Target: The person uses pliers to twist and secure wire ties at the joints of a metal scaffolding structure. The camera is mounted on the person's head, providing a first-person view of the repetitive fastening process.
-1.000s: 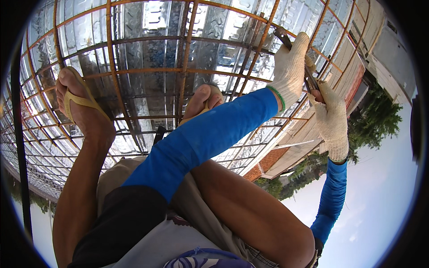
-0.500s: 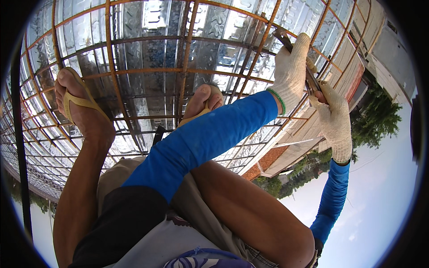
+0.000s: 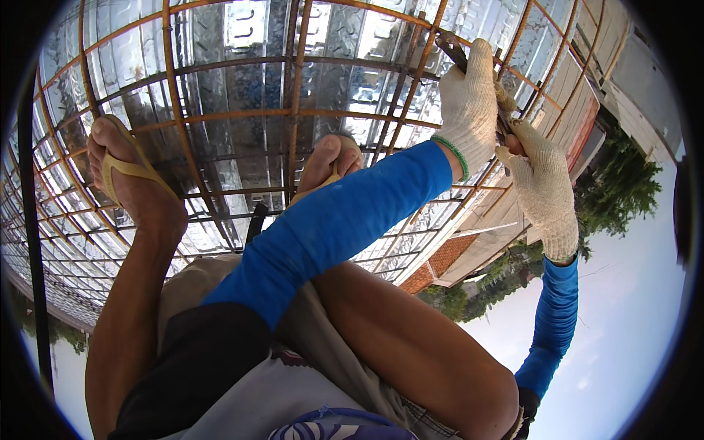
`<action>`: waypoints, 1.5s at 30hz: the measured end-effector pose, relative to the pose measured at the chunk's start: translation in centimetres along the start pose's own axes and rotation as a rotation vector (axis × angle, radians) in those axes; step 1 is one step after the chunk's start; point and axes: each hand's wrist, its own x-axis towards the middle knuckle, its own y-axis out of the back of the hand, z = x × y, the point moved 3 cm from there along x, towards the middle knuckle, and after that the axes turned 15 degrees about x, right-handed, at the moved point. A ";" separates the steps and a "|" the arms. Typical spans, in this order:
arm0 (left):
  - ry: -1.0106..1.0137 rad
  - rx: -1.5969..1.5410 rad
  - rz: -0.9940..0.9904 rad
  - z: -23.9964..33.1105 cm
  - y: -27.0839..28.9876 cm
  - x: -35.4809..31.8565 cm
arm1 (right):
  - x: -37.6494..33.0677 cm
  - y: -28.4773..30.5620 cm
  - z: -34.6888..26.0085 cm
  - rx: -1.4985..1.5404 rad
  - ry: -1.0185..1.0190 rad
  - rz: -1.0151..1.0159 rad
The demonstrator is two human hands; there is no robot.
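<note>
My left hand (image 3: 469, 103), in a white knitted glove with a green cuff, reaches across to the right over a grid of rusty steel bars. It is closed on a dark metal hand tool (image 3: 452, 53) that looks like long pincers. The tool's head points up and left, close to a bar crossing of the rebar mesh (image 3: 295, 81). Lower on the same tool, by its handle end, my right hand (image 3: 541, 172) is closed, gloved in stained white knit. Gloves hide much of the tool, and whether its jaws touch a bar I cannot tell.
Shiny ribbed metal decking (image 3: 246, 29) lies under the mesh. My feet in yellow flip-flops (image 3: 139, 170) rest on the bars. A dark upright pole (image 3: 35, 242) stands at the left. To the right are a deck edge, a brick wall (image 3: 445, 260), buildings and trees (image 3: 616, 187).
Both hands and the tool have shifted slightly up and left. The right hand has come nearer to the left one. My feet stay in place.
</note>
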 end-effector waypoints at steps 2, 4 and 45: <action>-0.018 0.010 0.032 -0.5 -0.1 0.0 | -0.3 -0.3 0.1 0.034 0.014 -0.004; -0.073 0.066 0.027 -0.6 0.2 0.3 | -0.6 -0.7 0.2 0.005 0.058 0.010; -0.118 -0.098 0.066 0.5 -1.1 1.1 | -0.2 -4.3 6.4 -0.539 0.285 0.220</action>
